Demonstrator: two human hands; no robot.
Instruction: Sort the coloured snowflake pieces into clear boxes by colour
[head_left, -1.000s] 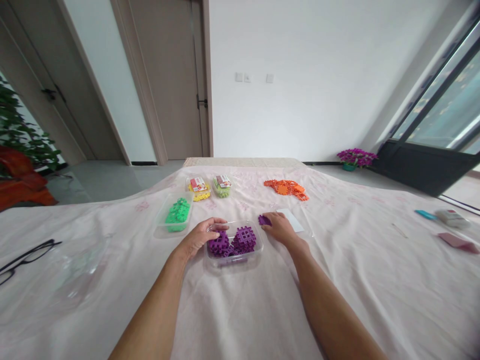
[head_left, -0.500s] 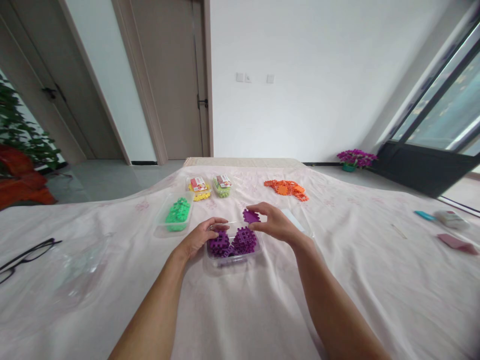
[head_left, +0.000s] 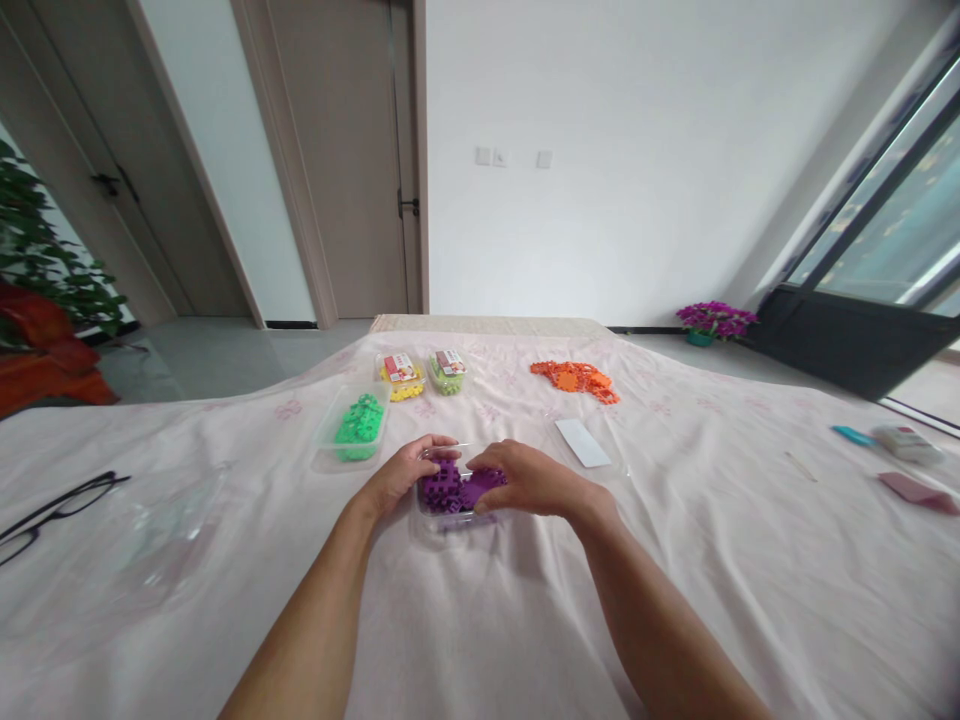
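A clear plastic container [head_left: 450, 523] full of purple notched building pieces [head_left: 441, 487] stands in front of me on the cloth. My left hand [head_left: 399, 477] is closed over its left side, thumb inside the rim and fingers along the back. Inside the right half of the container, my right hand [head_left: 531, 477] grips a flat purple building piece [head_left: 480, 486] between thumb and fingers. That hand partly covers the pieces below it.
Left of the container is a clear box [head_left: 324, 458] with green pieces [head_left: 360, 428]. Behind are labelled boxes of yellow [head_left: 405, 392] and light green pieces [head_left: 448, 383]. Orange pieces [head_left: 568, 382], a white card [head_left: 582, 443], glasses [head_left: 75, 500] and clear plastic [head_left: 161, 540] also lie around.
My right hand has come down and slightly toward me, bringing the purple piece from above the container's back right corner into it. The white card is now uncovered. My left hand stays put.
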